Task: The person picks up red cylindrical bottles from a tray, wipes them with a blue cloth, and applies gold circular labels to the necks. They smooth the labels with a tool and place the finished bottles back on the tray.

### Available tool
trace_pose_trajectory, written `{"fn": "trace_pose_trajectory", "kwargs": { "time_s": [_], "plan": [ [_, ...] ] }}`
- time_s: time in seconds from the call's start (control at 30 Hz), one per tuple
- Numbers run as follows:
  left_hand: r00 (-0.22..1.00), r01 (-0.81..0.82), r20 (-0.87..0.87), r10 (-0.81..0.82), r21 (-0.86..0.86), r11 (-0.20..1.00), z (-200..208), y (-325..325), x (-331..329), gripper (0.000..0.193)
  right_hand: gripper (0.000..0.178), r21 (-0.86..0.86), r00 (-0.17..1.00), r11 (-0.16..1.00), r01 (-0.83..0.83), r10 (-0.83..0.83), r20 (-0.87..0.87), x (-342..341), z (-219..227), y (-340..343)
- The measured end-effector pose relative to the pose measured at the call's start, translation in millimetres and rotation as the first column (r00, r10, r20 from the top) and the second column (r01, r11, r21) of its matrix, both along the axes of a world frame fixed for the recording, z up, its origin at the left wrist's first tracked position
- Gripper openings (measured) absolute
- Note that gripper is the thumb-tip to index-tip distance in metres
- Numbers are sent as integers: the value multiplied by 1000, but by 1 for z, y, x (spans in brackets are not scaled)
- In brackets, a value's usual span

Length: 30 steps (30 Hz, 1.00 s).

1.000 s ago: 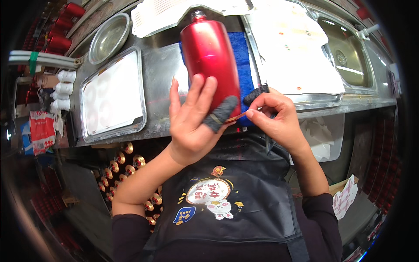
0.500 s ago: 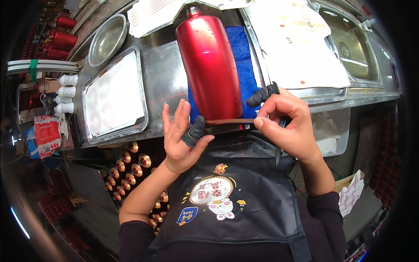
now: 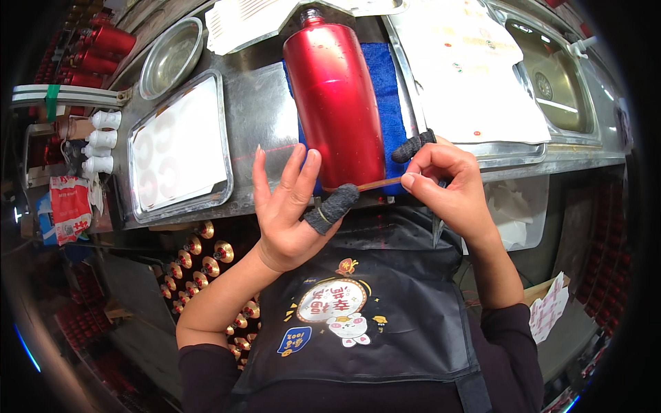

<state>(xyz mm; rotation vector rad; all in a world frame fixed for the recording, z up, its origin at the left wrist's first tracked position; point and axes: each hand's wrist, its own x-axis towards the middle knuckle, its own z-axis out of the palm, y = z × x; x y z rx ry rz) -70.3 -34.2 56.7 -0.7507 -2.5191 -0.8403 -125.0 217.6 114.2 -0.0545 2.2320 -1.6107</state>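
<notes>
A glossy red bottle [image 3: 335, 103] lies on a blue cloth [image 3: 390, 103], its dark threaded neck pointing away from me and its base toward me. Across the base runs a thin brown strip [image 3: 380, 184]. My right hand [image 3: 451, 189] pinches the strip's right end between thumb and a finger; its raised index finger wears a dark finger cover. My left hand [image 3: 292, 217] has its fingers spread, and its covered index finger presses along the strip's left part at the base. A thin grey thing shows under my right hand, too hidden to name.
On the left stand a metal tray [image 3: 224, 162] with a white sheet and a steel bowl [image 3: 172, 60]. Printed white sheets [image 3: 475, 82] lie on the right beside a sink [image 3: 551, 76]. Several gold-and-red pieces [image 3: 200, 279] sit below the counter's front edge.
My left hand has moved right, bringing its covered index finger onto the strip at the bottle's base. My right hand has shifted slightly, still pinching the strip.
</notes>
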Motion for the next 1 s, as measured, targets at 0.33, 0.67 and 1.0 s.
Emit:
{"fn": "trace_pose_trajectory", "kwargs": {
  "time_s": [0.33, 0.67, 1.0],
  "plan": [
    [990, -139, 21, 137, 109, 984, 6, 29, -22, 45, 11, 53, 998, 997, -55, 56, -9, -1, -10, -7],
    [977, -123, 198, 74, 248, 961, -17, -4, 17, 62, 10, 22, 998, 998, -57, 57, -9, 4, 1, -8],
    [982, -85, 175, 68, 92, 992, -23, 0, 21, 48, 45, 159, 957, 986, 57, -9, -291, 15, -10, -38]
  ]
}}
